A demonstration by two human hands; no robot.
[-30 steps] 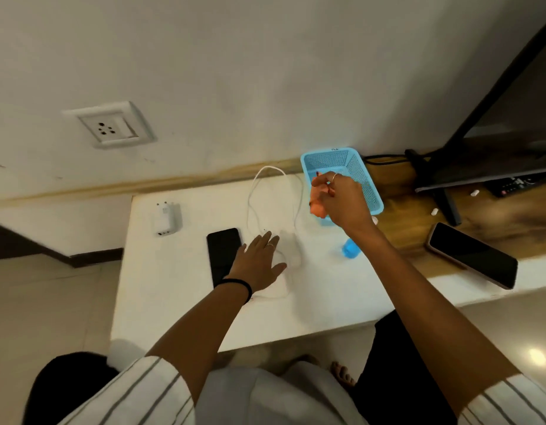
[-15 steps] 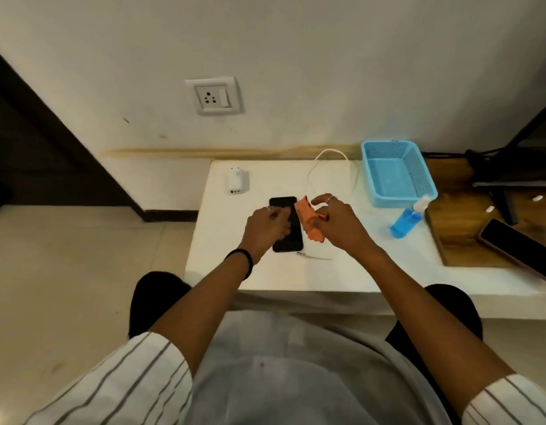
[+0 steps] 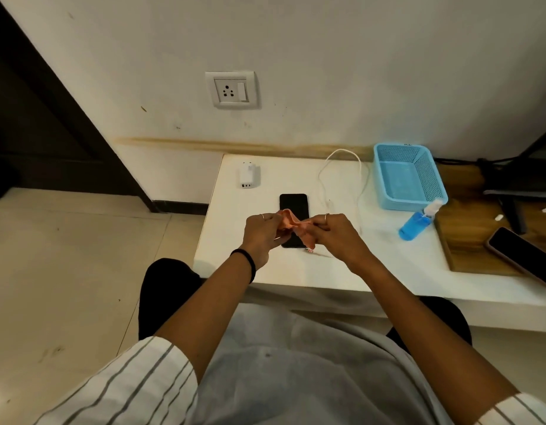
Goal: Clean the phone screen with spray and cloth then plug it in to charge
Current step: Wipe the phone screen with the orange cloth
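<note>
Centrally, both hands hold a small orange cloth (image 3: 291, 226) above the near half of a black phone (image 3: 293, 210). Left hand (image 3: 264, 233) pinches the cloth's left end between thumb and fingers; right hand (image 3: 336, 234) pinches its right end, so the cloth hangs bunched and creased between them. The phone lies flat, screen up and dark, on a white table (image 3: 296, 271), its near end partly hidden behind the hands. A white charger (image 3: 247, 178) lies on the table's far left corner, well apart from the phone. A white cable (image 3: 342, 176) loops across the table between the phone and a blue basket (image 3: 408, 176), which stands at the far edge. A blue spray bottle (image 3: 417, 222) with a white nozzle lies tilted on its side just beside the basket's near corner. On a wooden board (image 3: 468, 240) to the right lies a second phone (image 3: 523, 256). A wall socket (image 3: 232, 90) is set in the wall above the table.
</note>
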